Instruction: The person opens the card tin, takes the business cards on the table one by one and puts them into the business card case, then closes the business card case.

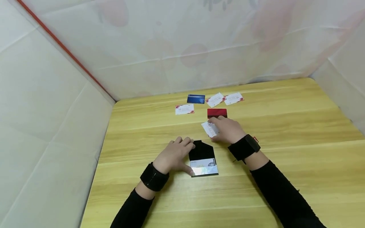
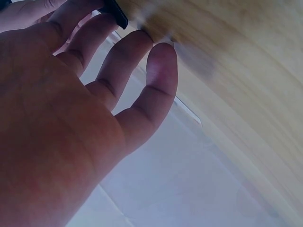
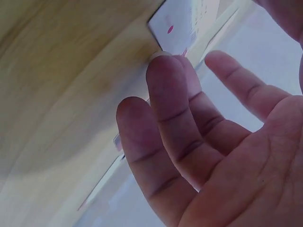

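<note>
A black card case [image 1: 201, 150] lies with its flap folded back, a white card [image 1: 202, 163] showing in its metal-edged pocket. My left hand [image 1: 174, 156] holds the case's left side, thumb at the near corner and fingers by the flap. In the left wrist view a black edge of the case [image 2: 116, 14] shows beside the curled fingers. Over to the right, my right hand [image 1: 228, 130] grips a white business card [image 1: 209, 129] with red flower print between thumb and fingers. The right wrist view shows this card [image 3: 177, 26] beyond the fingertips.
Behind the right hand lies a red card [image 1: 217, 112]. Farther back are a blue card [image 1: 195, 98] and white flowered cards [image 1: 184, 109], [image 1: 215, 100], [image 1: 234, 98]. The wooden table [image 1: 137, 139] meets pale fabric walls [image 1: 171, 63] at its back and sides.
</note>
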Motion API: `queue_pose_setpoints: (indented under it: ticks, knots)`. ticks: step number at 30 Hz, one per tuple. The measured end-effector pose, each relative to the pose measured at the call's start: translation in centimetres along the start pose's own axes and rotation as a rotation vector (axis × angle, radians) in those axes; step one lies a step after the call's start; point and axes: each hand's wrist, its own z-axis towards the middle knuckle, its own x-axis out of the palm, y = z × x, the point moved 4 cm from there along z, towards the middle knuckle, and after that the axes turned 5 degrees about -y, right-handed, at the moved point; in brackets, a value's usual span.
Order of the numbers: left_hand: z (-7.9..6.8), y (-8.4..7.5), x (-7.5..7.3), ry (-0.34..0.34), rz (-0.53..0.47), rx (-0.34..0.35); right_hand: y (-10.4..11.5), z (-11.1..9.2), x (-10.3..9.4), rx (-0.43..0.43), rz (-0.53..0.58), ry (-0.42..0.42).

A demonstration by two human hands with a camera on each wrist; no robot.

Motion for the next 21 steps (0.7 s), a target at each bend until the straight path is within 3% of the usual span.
queue_pose_setpoints:
  ticks: [6, 12, 21]
  knots:
    - [0.0, -0.2, -0.1, 0.015, 0.005, -0.011, 0.3, -0.1, 0.3, -0.051, -0.012, 0.014]
    - [-0.2, -0.2, -0.2, 0.019, 0.000, -0.013, 1.0, -0.2, 0.2, -0.096, -0.072, -0.060]
    - [0.0, -0.4, -0.2, -0.002, 0.008, -0.005, 0.5, -0.3, -0.1, -0.052, -0.024, -0.026]
